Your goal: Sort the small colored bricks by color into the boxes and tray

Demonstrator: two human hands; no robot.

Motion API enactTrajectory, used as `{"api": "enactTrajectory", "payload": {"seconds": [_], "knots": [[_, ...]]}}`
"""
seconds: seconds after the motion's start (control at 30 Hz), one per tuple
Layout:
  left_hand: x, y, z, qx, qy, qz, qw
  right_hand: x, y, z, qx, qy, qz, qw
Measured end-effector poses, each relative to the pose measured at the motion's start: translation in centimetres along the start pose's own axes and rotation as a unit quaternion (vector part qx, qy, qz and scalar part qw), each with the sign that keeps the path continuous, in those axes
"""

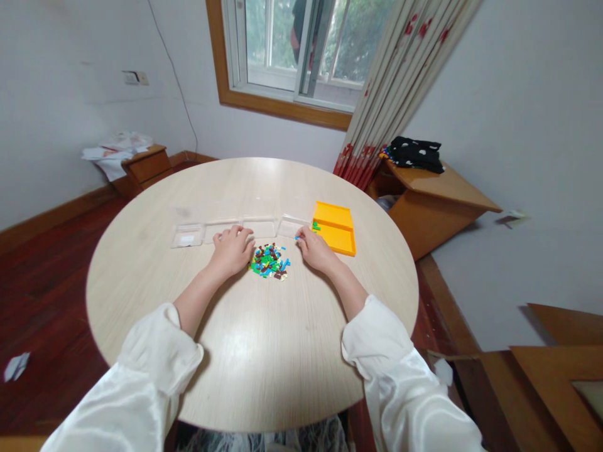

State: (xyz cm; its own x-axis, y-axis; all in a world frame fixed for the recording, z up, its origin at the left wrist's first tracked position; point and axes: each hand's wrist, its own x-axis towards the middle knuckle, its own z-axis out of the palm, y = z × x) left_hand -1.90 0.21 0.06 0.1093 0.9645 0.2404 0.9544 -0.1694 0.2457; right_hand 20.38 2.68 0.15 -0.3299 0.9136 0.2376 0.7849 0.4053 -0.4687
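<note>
A heap of small building bricks [269, 261] in green, blue, brown, yellow and cream lies on the round table. My left hand [232, 251] is at the heap's left edge, fingers apart and slightly bent, with nothing visible in it. To the right of the heap, my right hand [316, 248] is closed in a pinch on a small blue brick [298, 238], partly hidden by the fingers. Just beyond that hand, a yellow case [340, 242] lies open, with several green bricks [316, 226] at its left side.
Clear plastic boxes [187, 236] stand in a row behind my hands, including one box [293, 221] near my right fingers. The pale round table [264, 351] ends at a curved edge. A wooden cabinet [438, 188] with black cloth [415, 154] stands at the right.
</note>
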Motion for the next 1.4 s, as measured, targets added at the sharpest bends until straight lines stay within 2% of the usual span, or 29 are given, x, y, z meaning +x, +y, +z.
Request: {"api": "enactTrajectory", "payload": {"seconds": [0.23,0.3,0.47,0.73,0.83,0.97,1.1,1.2,1.4], "knots": [[0.0,0.1,-0.1,-0.012,0.006,0.0,1.0,-0.4,0.0,-0.5,-0.005,-0.01,-0.007,1.0],[-0.1,0.2,-0.1,-0.012,0.005,0.0,1.0,-0.2,0.2,-0.5,-0.003,0.028,-0.016,0.999],[-0.1,0.5,-0.3,-0.01,0.0,-0.01,1.0,0.7,1.0,-0.4,-0.023,0.166,-0.025,0.985],[0.0,0.5,0.0,-0.027,0.02,-0.019,0.999,1.6,2.2,0.3,-0.036,0.195,0.011,0.98],[0.0,0.4,0.1,-0.042,0.029,-0.019,0.999,1.6,2.1,0.4,-0.033,0.202,0.003,0.979],[0.0,0.3,0.3,-0.051,0.038,-0.016,0.998,1.2,0.9,0.5,-0.01,0.172,-0.058,0.983],[0.0,0.3,0.4,-0.052,0.044,-0.017,0.998,0.6,-0.7,0.7,-0.024,0.072,-0.114,0.991],[0.0,0.2,0.4,-0.055,0.05,-0.014,0.997,0.3,-1.3,0.8,-0.058,0.016,-0.112,0.992],[0.1,0.2,0.5,-0.067,0.065,-0.01,0.996,0.4,-1.6,0.7,-0.092,-0.019,-0.095,0.991]]}}
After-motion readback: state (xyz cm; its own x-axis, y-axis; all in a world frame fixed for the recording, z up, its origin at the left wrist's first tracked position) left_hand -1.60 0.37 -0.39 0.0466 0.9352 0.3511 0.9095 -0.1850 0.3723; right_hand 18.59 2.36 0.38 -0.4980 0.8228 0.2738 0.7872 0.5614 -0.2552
